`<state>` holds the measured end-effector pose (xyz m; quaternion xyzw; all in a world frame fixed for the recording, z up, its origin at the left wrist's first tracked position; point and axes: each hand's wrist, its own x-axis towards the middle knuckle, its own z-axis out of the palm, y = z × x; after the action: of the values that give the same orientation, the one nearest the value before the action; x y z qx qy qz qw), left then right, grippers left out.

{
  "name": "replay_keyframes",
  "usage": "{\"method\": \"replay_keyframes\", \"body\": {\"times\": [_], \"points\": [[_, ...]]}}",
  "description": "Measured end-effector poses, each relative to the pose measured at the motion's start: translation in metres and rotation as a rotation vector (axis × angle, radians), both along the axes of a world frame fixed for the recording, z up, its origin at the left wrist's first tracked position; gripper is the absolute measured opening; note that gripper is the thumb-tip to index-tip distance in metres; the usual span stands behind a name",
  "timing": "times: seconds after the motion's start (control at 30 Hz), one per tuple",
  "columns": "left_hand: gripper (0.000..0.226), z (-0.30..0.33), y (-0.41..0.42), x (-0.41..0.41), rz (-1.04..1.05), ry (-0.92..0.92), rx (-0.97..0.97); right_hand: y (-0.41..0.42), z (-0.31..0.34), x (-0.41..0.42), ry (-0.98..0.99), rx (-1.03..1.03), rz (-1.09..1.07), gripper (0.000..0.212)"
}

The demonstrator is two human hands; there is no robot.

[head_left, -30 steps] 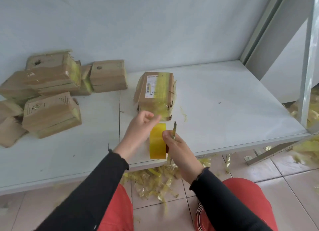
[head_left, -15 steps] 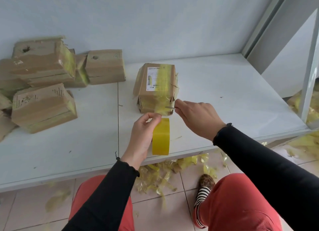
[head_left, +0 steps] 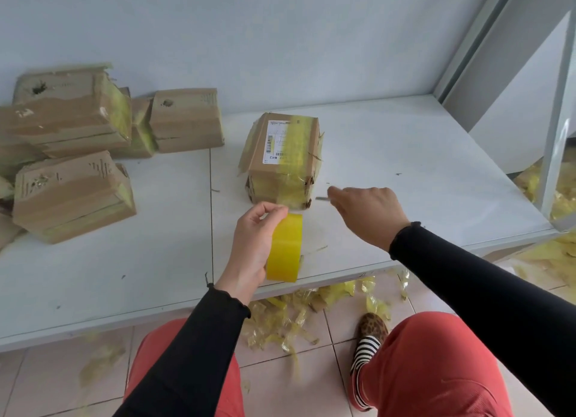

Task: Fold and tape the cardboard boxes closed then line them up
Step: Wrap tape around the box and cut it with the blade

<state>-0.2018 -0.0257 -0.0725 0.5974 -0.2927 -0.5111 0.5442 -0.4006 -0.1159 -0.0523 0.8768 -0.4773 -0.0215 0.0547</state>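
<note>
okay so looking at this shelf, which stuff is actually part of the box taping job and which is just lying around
In use: the labelled box being taped, the yellow tape roll in the left hand, the small blade in the right hand, the pile of cardboard boxes.

Lying about: tape scraps on the floor.

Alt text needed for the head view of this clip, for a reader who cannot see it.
A person's left hand holds a yellow tape roll at a white table's front edge, before a yellow-taped brown cardboard box. The right hand pinches a thin grey blade; more boxes lie left.
</note>
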Motion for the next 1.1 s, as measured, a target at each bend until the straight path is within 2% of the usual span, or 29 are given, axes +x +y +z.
{"method": "replay_keyframes", "body": {"times": [0.1,0.13,0.2,0.3,0.43,0.5,0.53,0.6,0.7,0.8,0.83,0.9,0.97,1.03,1.1], "points": [[0.018,0.004,0.002,0.003,-0.041,-0.01,0.048,0.004,0.004,0.004,-0.467,0.005,-0.059,0.023],[0.014,0.005,0.001,0.004,-0.053,-0.003,0.066,0.003,0.005,0.011,-0.527,0.055,-0.022,0.028],[0.009,0.008,0.001,0.011,-0.107,-0.005,0.086,-0.001,0.005,0.026,-0.43,0.152,0.058,0.044],[0.008,0.015,-0.001,0.025,-0.211,-0.035,0.146,-0.003,0.004,0.041,-0.276,0.155,0.039,0.058],[0.009,0.019,0.004,0.031,-0.385,-0.14,0.233,-0.007,0.011,0.044,-0.207,0.168,0.001,0.062],[0.016,0.02,0.011,0.025,-0.418,-0.161,0.208,-0.011,0.015,0.044,-0.234,0.191,0.008,0.054],[0.016,0.022,0.015,0.023,-0.402,-0.181,0.176,-0.012,0.017,0.042,-0.299,0.231,0.012,0.05],[0.01,0.029,0.021,0.02,-0.372,-0.225,0.09,-0.013,0.02,0.033,-0.556,0.336,-0.011,0.044],[0.01,0.042,0.027,0.017,-0.398,-0.257,-0.033,-0.011,0.022,0.011,-0.961,0.455,-0.101,0.019],[0.01,0.05,0.03,0.011,-0.452,-0.249,-0.111,0.006,0.025,-0.004,-1.121,0.705,-0.128,0.008],[0.01,0.05,0.03,0.008,-0.466,-0.241,-0.118,0.012,0.025,-0.007,-1.173,0.797,-0.132,0.018],[0.009,0.05,0.029,0.001,-0.493,-0.243,-0.126,0.023,0.03,-0.013,-1.205,0.915,-0.113,0.05],[0.008,0.048,0.027,-0.004,-0.501,-0.258,-0.129,0.029,0.033,-0.016,-1.142,0.922,-0.027,0.065],[0.012,0.045,0.024,-0.009,-0.5,-0.266,-0.131,0.036,0.032,-0.014,-1.088,0.857,0.071,0.052],[0.016,0.043,0.02,-0.013,-0.507,-0.273,-0.134,0.038,0.03,-0.014,-1.078,0.765,0.11,0.023]]}}
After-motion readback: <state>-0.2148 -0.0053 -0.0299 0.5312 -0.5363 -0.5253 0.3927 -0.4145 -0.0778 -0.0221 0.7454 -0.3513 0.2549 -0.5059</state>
